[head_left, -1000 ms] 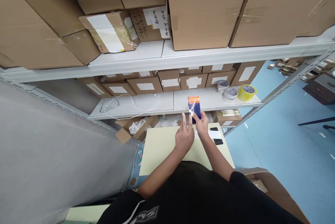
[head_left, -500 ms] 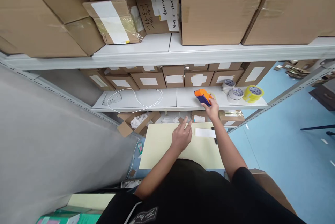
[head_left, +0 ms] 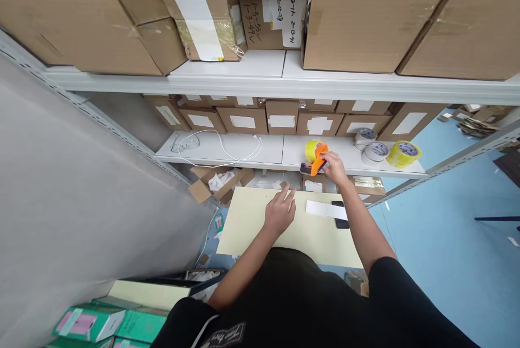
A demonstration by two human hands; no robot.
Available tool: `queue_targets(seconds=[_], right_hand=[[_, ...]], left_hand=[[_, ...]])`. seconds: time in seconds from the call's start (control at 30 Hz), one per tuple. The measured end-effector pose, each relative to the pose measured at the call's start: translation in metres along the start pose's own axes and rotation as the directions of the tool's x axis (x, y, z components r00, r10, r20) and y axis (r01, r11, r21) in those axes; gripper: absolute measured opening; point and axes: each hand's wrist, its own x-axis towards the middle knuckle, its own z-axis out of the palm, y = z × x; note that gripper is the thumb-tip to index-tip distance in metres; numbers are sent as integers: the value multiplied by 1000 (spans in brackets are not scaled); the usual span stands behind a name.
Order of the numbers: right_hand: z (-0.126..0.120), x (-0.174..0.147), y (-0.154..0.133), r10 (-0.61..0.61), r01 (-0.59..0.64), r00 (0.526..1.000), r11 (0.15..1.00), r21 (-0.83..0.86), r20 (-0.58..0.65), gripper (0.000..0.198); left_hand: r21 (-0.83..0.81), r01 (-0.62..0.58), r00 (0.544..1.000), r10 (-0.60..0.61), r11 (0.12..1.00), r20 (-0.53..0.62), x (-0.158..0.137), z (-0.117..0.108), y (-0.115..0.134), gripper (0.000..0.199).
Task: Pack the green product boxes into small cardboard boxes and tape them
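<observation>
Right hand (head_left: 333,168) clamped on tape dispenser (head_left: 320,159), fingers closed on its right side. Dispenser sits at the front edge of the middle shelf (head_left: 266,150), right of the panel seam, past the worktop's far edge; touching the shelf or just above it, can't tell. Lies directly left of the right grip, which is clearly the nearer hand. Orange frame slants, upper end toward the shelf's back, lower end toward the worktop and a bit left; dark end points left. Yellow tape roll (head_left: 313,150) on its left/back side, against the frame.

Left hand (head_left: 280,212) well apart, lower left of dispenser, over the worktop (head_left: 247,220) near its far edge. Fingers spread apart, nothing held; contact with the surface unclear. White strip (head_left: 323,208) just right of it, long axis roughly along the far edge, its right end over a black flat object (head_left: 341,224) by the worktop's right edge. White tape rolls (head_left: 374,153) stand toward the shelf's right end.
</observation>
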Motion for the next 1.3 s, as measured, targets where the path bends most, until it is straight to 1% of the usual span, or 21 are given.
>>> queue_targets(seconds=[0.07, 0.23, 0.33, 0.43, 0.53, 0.6, 0.67, 0.73, 0.8, 0.87, 0.9, 0.93, 0.97, 1.0, 1.03, 1.1, 1.17, 1.2, 1.23, 1.27, 1.3], right_hand=[[6, -1, 8, 30, -30, 999, 1000, -2, 16, 21], [13, 6, 38, 149, -148, 988, 989, -27, 38, 28], [14, 12, 50, 185, -180, 981, 980, -83, 56, 31], [15, 14, 54, 218, -199, 970, 966, -165, 109, 42], [14, 12, 48, 232, -204, 967, 952, -230, 102, 53], [13, 8, 39, 224, -207, 974, 950, -235, 44, 57], [9, 0, 27, 222, -225, 974, 952, -206, -36, 56], [5, -15, 13, 223, -236, 970, 961, -147, -101, 51], [1, -38, 2, 245, -257, 958, 964, -68, -150, 47], [0, -68, -4, 323, -326, 926, 945, 15, -195, 43], [1, -87, -4, 389, -386, 896, 921, 58, -214, 41], [3, -106, -2, 472, -460, 852, 881, 105, -227, 40], [7, -127, 0, 567, -544, 792, 824, 159, -228, 40], [12, -148, 3, 666, -629, 714, 746, 219, -216, 42], [18, -169, 5, 762, -708, 619, 646, 285, -188, 44], [32, -210, 10, 908, -815, 412, 405, 414, -77, 49], [46, -244, 10, 970, -856, 228, 160, 492, 81, 50], [53, -259, 9, 975, -861, 148, 44, 507, 166, 50], [60, -271, 8, 964, -855, 89, -55, 515, 249, 48], [66, -281, 6, 945, -843, 50, -135, 521, 325, 45], [73, -289, 5, 922, -824, 30, -196, 532, 386, 43]], left_hand=[[-4, 6, 1000, -6, 1000, -1, -1, 0, -1, 42], [-12, -7, 1000, 7, 1000, 9, -3, 3, 2, 41], [-16, -10, 1000, 10, 1000, 15, -4, 4, 3, 42], [-23, -4, 1000, 5, 1000, 24, -5, 4, 4, 43], [-32, 7, 999, -6, 999, 32, -6, 4, 3, 44], [-35, 18, 999, -17, 999, 36, -5, 3, 1, 45], [-39, 30, 998, -28, 999, 52, -4, 2, -1, 45], [-47, 41, 996, -38, 998, 79, -2, 2, -2, 44], [-56, 52, 993, -46, 997, 109, 0, 3, -4, 44], [-67, 65, 989, -55, 996, 135, 1, 7, -4, 44], [-73, 72, 987, -60, 995, 149, 2, 10, -4, 44], [-79, 77, 984, -64, 994, 164, 3, 13, -4, 45], [-86, 81, 981, -64, 993, 183, 4, 16, -4, 45], [-92, 83, 977, -63, 992, 203, 5, 20, -3, 46], [-97, 84, 973, -60, 992, 223, 5, 24, -2, 46], [-106, 80, 963, -50, 991, 264, 6, 32, 2, 46], [-111, 76, 954, -40, 991, 297, 6, 40, 7, 46], [-113, 74, 950, -36, 991, 311, 5, 45, 10, 46], [-114, 72, 945, -31, 991, 326, 4, 49, 13, 46], [-117, 72, 939, -28, 991, 342, 2, 53, 15, 46], [-119, 73, 934, -26, 990, 357, 0, 57, 17, 47]])
